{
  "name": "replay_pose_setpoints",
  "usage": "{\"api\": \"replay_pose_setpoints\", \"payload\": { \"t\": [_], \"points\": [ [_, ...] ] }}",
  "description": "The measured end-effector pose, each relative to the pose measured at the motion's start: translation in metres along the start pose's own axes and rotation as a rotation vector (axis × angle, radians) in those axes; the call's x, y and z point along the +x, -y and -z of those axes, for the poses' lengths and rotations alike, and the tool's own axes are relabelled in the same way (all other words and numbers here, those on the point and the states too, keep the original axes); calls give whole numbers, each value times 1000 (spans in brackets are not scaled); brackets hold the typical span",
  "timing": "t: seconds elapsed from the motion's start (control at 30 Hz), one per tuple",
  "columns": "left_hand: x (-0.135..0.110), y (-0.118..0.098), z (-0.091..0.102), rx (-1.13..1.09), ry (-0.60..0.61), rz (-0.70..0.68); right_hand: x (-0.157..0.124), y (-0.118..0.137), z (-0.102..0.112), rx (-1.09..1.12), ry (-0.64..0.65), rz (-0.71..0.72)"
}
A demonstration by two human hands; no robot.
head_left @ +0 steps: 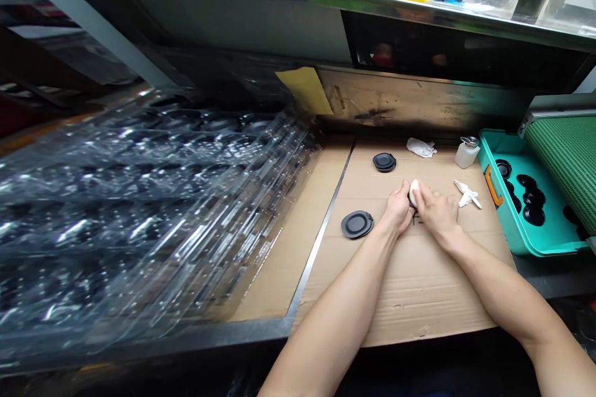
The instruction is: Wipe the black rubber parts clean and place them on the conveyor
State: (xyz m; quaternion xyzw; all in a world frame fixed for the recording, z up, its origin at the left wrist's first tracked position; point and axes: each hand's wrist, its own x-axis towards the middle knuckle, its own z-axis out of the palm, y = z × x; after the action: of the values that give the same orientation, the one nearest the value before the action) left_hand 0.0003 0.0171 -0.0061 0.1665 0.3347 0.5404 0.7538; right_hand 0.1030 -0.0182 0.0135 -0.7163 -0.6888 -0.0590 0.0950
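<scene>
Over the cardboard sheet [414, 304], my left hand [397, 209] is closed on a small black part [411, 200], mostly covered by my fingers. My right hand [436, 212] pinches a white cloth [414, 186] and presses it against that part; the hand is slightly blurred. To the left of my hands lies a black oval part [357, 224] with a raised rim. Farther back is a similar black part [384, 162]. A twisted white cloth [467, 194] lies just right of my right hand.
Stacked clear trays [139, 211] with black parts fill the left side, blurred. At the back stand a pump bottle [467, 153] and a crumpled white wipe [421, 148]. A teal bin [514, 229] with black parts sits right, under a green conveyor belt [565, 152]. A shelf overhangs the back.
</scene>
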Motion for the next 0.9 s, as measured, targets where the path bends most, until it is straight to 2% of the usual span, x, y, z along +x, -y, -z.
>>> {"api": "replay_pose_setpoints", "payload": {
  "t": [0.07, 0.17, 0.33, 0.5, 0.6, 0.7, 0.8, 0.9],
  "points": [
    [0, -1, -1, -23, -7, 11, -2, 2, -1, 15, 6, 22],
    [-1, -3, -2, -30, -12, -5, -3, 5, -2, 17, -15, -65],
    [-2, -4, -3, -47, 3, 52, -1, 4, -2, 43, 8, 7],
    [-3, -12, 0, -66, -8, 31, 16, -25, 8, 151, -93, -212],
    [-5, -21, 4, -124, 38, 42, 17, -39, 10, 229, -110, -254],
    [-8, -28, 6, -186, 71, 75, 13, -40, 5, 251, -73, -224],
    [-12, -34, 6, -220, 90, 112, 10, -34, 2, 254, -12, -124],
    [-16, -38, 6, -209, 128, 137, 10, -33, 4, 208, -53, -19]
  ]
}}
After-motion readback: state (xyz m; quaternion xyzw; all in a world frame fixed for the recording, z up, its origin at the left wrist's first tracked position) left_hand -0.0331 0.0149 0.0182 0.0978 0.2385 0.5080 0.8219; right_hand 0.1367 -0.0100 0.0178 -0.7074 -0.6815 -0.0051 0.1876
